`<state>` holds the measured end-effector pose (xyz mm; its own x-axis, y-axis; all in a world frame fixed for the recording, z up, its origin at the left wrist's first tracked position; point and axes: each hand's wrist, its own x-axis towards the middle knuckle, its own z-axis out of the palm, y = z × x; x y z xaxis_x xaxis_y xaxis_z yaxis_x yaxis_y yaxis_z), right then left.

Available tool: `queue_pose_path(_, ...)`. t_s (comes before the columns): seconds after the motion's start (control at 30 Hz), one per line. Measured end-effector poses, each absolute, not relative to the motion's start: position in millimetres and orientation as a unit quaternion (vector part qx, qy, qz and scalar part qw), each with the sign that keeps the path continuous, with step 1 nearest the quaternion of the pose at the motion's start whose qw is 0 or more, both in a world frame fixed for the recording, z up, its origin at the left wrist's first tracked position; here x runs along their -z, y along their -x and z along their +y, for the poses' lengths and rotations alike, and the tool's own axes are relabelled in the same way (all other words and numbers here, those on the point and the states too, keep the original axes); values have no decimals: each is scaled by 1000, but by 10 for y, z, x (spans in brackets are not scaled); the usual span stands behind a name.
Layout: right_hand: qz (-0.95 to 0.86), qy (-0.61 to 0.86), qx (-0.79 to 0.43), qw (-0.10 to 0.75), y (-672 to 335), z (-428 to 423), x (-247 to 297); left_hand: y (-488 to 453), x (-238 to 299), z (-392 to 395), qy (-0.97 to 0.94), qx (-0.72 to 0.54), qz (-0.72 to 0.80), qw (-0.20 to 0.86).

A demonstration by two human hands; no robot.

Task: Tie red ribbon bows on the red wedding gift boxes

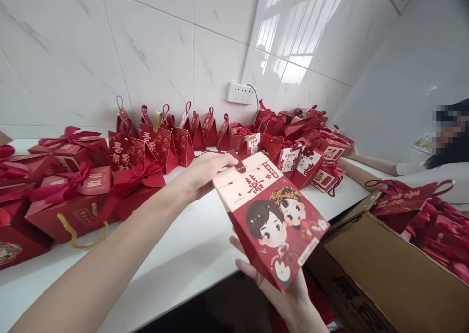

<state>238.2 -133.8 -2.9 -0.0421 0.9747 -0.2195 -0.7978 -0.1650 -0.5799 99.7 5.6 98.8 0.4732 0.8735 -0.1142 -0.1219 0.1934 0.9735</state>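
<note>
A red and cream wedding gift box with a cartoon couple on its front is tilted in the air above the table's front edge. My left hand is closed on its top end, beside a dark red tab. From below, my right hand holds the lower end, its thumb hidden behind the box and some fingers showing at the left side. Past my left hand stand several triangular red gift boxes with loop handles.
Ribboned red boxes crowd the white table at left, with more piled at back right. A cardboard carton of red boxes stands at right. Another person's arm reaches in there. A socket strip is on the wall.
</note>
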Motion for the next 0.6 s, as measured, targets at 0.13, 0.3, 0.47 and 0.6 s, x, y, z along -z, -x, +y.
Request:
queue_pose_path(0.13,-86,275,-652,701,-2453,-1346,-19,-966,-967,92,-513,-371,345,693)
queue_pose_path(0.3,-101,239,-688,678,-2535,-1395,-60,-976,-929,115,-483,-390,310,720)
queue_pose_path(0.47,-78,247,-716,648,-2564,-1380,-53,-980,-958,93,-468,-396,309,727)
queue_pose_path(0.6,-73,282,-721,629,-2569,-1382,-6,-974,-965,84,-463,-392,323,727)
